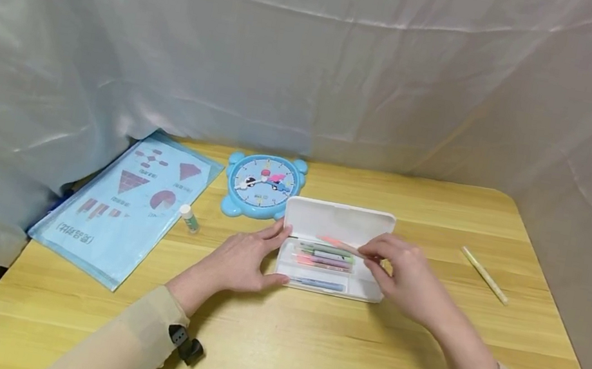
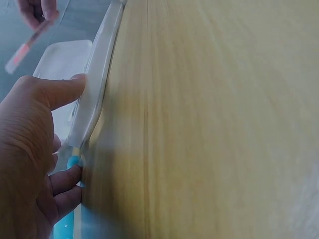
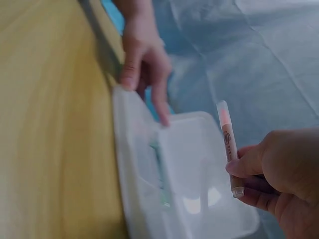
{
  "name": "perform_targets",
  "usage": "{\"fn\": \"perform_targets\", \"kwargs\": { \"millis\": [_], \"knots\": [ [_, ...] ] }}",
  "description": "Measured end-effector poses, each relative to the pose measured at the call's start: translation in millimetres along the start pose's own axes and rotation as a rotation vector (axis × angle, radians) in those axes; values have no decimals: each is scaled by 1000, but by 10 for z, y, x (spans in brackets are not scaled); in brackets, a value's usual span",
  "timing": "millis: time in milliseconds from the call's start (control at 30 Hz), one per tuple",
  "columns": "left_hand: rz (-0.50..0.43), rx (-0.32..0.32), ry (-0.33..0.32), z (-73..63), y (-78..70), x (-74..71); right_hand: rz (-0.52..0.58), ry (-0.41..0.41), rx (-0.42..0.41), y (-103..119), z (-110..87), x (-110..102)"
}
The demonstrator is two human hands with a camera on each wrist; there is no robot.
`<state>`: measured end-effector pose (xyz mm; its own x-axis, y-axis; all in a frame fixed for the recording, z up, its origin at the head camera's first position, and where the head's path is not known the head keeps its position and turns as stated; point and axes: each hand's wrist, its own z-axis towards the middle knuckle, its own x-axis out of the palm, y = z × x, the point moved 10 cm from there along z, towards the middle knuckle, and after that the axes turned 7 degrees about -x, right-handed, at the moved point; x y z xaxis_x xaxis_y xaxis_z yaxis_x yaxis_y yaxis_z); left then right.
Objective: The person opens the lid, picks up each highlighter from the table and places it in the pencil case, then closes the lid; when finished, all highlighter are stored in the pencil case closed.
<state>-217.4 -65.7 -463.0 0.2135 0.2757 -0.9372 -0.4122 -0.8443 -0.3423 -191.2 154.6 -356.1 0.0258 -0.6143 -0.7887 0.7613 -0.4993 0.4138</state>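
A white pencil case lies with its lid raised on the wooden table. Several pens in green, purple and pink lie inside, and a blue pen rests in the front compartment. My left hand steadies the case's left end, thumb at the near corner and index finger by the hinge. Above the case, my right hand pinches a marker with a pinkish-orange tip under a clear cap. Its capped end points left in the head view.
A blue toy clock sits behind the case's left end. Left of it are a glue stick and a blue printed folder. A pale yellow pen lies at the right. Grey cloth hangs behind the table.
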Motion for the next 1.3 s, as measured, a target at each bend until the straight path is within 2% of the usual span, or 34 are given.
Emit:
{"fn": "perform_targets", "kwargs": {
  "millis": [133, 300, 433, 567, 900, 1100, 1300],
  "knots": [
    [3, -1, -5, 4, 5, 0, 12, 80, -20, -9, 57, 282],
    [-1, 1, -12, -2, 9, 1, 5, 195, -1, -28, 68, 592],
    [-1, -3, -9, 1, 7, 1, 14, 252, -2, -11, 45, 765],
    [0, -9, -2, 5, 10, 4, 5, 275, -21, 18, 21, 864],
    [-8, -3, -10, 0, -6, -6, 13, 357, -27, 59, -8, 968],
    [-9, 1, -13, 7, -4, -2, 42, 311, -8, 29, -9, 879],
    [-11, 3, -12, 2, -9, -7, 67, 255, 29, -66, -11, 617]
  ]
}}
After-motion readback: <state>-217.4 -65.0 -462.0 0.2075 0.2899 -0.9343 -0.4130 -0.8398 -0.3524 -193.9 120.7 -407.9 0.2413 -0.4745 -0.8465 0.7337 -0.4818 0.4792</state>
